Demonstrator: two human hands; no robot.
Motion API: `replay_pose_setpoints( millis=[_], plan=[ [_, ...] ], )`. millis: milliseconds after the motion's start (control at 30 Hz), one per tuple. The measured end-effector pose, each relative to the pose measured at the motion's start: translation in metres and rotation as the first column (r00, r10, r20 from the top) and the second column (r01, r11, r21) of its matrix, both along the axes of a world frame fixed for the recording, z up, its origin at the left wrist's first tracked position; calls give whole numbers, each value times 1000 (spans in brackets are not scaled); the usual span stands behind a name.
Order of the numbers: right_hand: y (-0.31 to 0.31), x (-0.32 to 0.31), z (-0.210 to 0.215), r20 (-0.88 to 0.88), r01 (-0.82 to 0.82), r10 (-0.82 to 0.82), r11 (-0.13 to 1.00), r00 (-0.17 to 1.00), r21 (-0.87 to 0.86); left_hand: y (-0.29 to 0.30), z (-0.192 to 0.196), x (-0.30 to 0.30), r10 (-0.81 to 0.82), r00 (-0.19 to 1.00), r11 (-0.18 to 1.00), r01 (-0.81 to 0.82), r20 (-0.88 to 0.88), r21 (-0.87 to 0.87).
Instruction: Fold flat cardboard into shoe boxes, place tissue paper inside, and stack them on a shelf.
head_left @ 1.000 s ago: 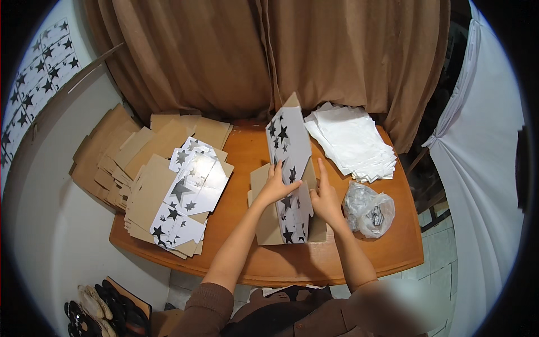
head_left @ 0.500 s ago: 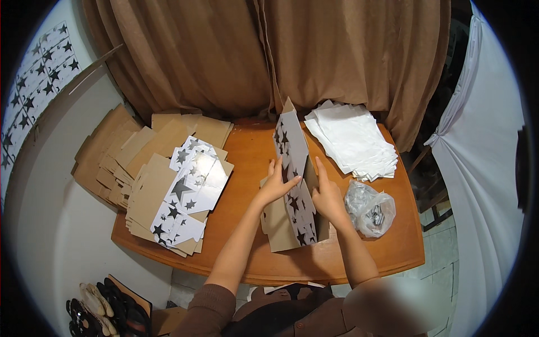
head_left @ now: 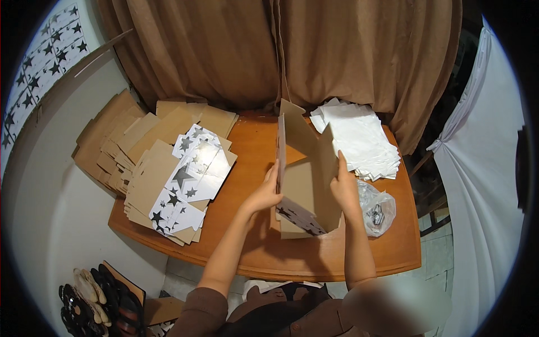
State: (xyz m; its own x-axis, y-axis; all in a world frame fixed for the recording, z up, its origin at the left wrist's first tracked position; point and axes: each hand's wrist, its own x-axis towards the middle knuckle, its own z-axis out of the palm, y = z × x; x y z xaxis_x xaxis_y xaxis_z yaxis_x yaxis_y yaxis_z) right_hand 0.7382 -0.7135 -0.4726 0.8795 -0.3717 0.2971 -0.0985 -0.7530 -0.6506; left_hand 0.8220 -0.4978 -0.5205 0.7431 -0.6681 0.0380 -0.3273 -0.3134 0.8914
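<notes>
Cardboard (head_left: 324,171), folded, star-printed, perhaps glossy, between left hand (head_left: 264,194) and right hand (head_left: 345,189)

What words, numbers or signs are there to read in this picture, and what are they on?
None that I can read.
Half-folded carton: black stars, no readable words.
White star-printed cardboard: stars only that I can make out.
Wall sheet: stars; anything smaller is too tiny to read.
Clear plastic bag: contents too blurred to read.
</notes>
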Motion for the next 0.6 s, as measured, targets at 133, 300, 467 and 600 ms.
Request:
replay_pose_setpoints(
  millis=[133,300,467,600],
  plan=[
    [-4,4,3,4,36,-36,999,999,23,28,-26,-38,-13,995,999,8,-103,-53],
    [-7,18,-48,33,33,-29,991,999,-129,35,-81,-83,11,996,995,-19,93,95],
    [5,9,-73,-179,1,-10,999,984,-52,40,-75,-110,237,907,949,-294,348,118],
    [9,7,-71,-200,18,-19,1000,980,-11,36,-67,-99,6,451,924,-343,893,167]
  ],
)
